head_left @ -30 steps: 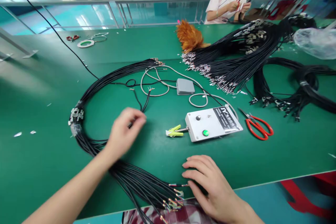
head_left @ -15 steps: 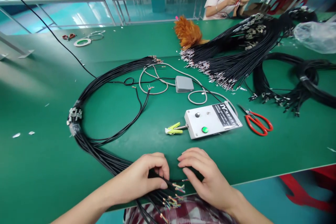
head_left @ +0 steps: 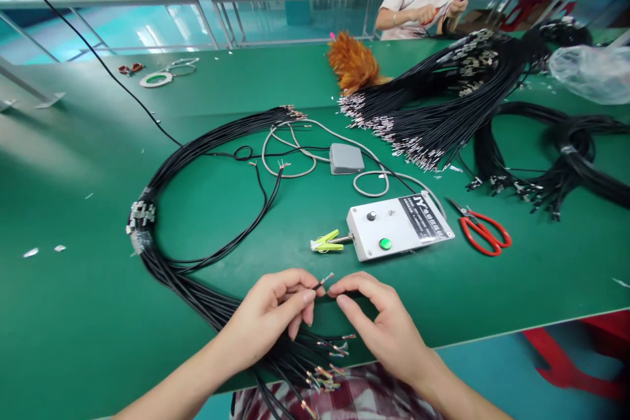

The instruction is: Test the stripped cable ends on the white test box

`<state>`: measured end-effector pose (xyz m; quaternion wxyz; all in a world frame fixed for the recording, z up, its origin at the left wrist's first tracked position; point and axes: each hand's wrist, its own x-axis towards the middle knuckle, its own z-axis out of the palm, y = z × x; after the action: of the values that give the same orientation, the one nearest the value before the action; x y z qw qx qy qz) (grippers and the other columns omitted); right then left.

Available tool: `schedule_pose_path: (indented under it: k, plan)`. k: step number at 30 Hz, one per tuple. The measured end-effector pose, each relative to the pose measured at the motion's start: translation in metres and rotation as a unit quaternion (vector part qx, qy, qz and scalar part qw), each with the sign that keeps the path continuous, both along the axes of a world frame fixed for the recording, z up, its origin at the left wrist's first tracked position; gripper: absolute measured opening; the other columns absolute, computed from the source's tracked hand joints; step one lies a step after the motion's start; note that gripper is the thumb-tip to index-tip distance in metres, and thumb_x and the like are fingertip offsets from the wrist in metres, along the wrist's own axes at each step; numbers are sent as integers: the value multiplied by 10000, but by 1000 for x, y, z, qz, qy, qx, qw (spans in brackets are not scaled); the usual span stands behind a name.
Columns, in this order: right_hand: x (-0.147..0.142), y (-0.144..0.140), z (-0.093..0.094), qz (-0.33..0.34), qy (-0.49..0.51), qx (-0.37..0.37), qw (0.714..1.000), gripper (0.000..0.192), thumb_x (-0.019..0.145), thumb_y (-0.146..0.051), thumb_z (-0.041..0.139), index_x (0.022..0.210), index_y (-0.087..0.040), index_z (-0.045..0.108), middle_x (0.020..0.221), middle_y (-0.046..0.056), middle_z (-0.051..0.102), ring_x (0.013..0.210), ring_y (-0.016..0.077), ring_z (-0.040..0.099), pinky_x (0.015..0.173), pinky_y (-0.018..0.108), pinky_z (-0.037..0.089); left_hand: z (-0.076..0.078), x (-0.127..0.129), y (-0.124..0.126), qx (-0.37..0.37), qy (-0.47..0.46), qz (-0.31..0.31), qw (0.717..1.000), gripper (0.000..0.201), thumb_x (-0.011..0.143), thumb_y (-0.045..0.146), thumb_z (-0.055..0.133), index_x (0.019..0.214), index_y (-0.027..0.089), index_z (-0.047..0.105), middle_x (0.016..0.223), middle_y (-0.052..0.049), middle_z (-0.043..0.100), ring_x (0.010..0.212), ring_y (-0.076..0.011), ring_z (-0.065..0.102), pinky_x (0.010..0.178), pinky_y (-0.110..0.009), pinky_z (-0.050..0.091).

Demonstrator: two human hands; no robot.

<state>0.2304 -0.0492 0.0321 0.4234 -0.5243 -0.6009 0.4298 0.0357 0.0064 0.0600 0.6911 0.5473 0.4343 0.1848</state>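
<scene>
My left hand [head_left: 268, 312] pinches the stripped end of one black cable [head_left: 322, 281], lifted from the looped bundle of black cables [head_left: 162, 266] that lies on the green table. My right hand [head_left: 378, 321] is close beside it, fingertips at the same cable tip. The other stripped ends of the bundle [head_left: 327, 367] fan out below my hands at the table's near edge. A white tester box [head_left: 398, 226] with a green button and yellow-green clips [head_left: 325, 244] sits just beyond my hands.
Red scissors [head_left: 480, 231] lie right of the box, a grey foot pedal [head_left: 346, 158] behind it. Large heaps of black cables [head_left: 443, 111] and a feather duster [head_left: 354, 65] fill the far right. A person works at the far side [head_left: 423, 0]. Tape roll [head_left: 156, 79] at far left.
My left hand came back from the middle of the table to the cable ends at the near edge, then picked out one cable end and raised it; my right hand moved up to meet it.
</scene>
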Motion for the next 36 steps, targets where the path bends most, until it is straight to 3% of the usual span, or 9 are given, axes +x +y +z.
schedule_pose_path:
  k: [6,11,15,19,21,24,28,31,36]
  plan:
    - [-8,8,-2,-57,64,-39,996,168,916,-249,585,1050,-201,675,931,43,750,799,165,701,774,305,580,-3,1,0,-10,-25,32,999,284,884,426,566,891,150,630,624,-7,646,396,-70,454,427,-198,327]
    - [-10,11,2,-59,24,40,997,260,922,-174,564,1164,-234,639,992,31,714,849,143,674,774,274,556,-2,2,-3,-6,-5,38,999,298,860,440,605,844,143,628,611,-6,636,394,-65,449,416,-188,331]
    - [-11,11,8,-46,-33,115,992,247,922,-115,550,1130,-198,652,957,41,692,856,141,660,738,257,537,0,6,-5,4,12,51,999,294,845,432,620,816,139,623,601,-1,624,396,-62,446,410,-181,339]
    - [-10,5,5,-44,-207,278,937,266,916,-83,552,1153,-154,651,960,74,718,830,182,664,708,319,499,-2,8,-6,13,11,79,997,302,851,437,604,804,139,602,593,7,617,379,-52,432,399,-173,333]
    - [-10,2,0,-34,-275,311,909,324,914,-87,561,1226,-150,622,1005,86,729,816,195,671,685,337,476,-4,8,-7,9,10,92,996,302,851,438,600,801,140,585,592,8,622,369,-47,432,395,-171,331]
    - [-10,0,-6,-41,-226,265,937,387,919,-92,547,1297,-173,569,1051,85,718,843,186,677,699,326,489,-5,9,-7,4,9,100,995,299,844,435,605,797,142,569,583,11,626,357,-44,432,396,-170,333]
    - [-15,5,-3,-82,-3,75,994,272,895,-170,582,1161,-198,630,944,45,692,664,119,647,605,257,508,-3,10,-6,11,15,100,995,291,835,425,614,799,137,586,582,13,622,363,-48,441,401,-174,347]
    - [-19,11,2,-80,116,-52,989,131,853,-266,645,949,-186,685,808,17,671,582,102,621,551,230,484,-1,10,-6,18,15,94,995,284,833,417,611,798,135,596,588,10,622,378,-54,454,412,-179,362]
    - [-26,19,7,-95,232,-151,956,196,758,-343,738,810,-161,689,696,3,660,519,85,576,514,208,439,-2,9,-7,24,18,93,995,252,829,388,608,799,139,594,591,6,627,397,-69,472,423,-190,376]
